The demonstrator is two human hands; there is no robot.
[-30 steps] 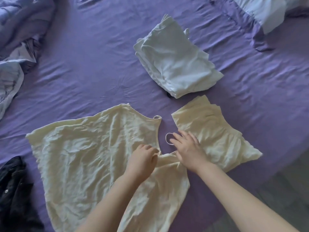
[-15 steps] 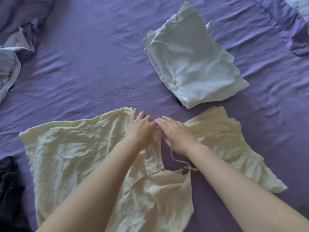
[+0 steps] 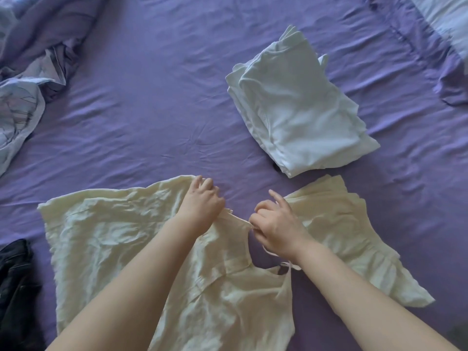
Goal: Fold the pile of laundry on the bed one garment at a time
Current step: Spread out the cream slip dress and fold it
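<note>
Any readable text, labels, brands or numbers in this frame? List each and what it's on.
None: no readable text anywhere.
Cream garment, held by left hand and right hand: no tag or print shows.
Folded white stack: plain.
Black garment: no legible marking.
Patterned bedding: lines only, no letters.

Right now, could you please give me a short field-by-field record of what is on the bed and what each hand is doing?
surface: purple bedsheet
garment in work: cream top, spread flat and wrinkled
left hand: fingers curled on the cream top's upper edge
right hand: pinching the top's edge by the neckline
folded pieces: white folded stack; cream folded piece below it, apart from it
still unfolded: black garment at the left edge; bluish crumpled fabric at upper left
</note>
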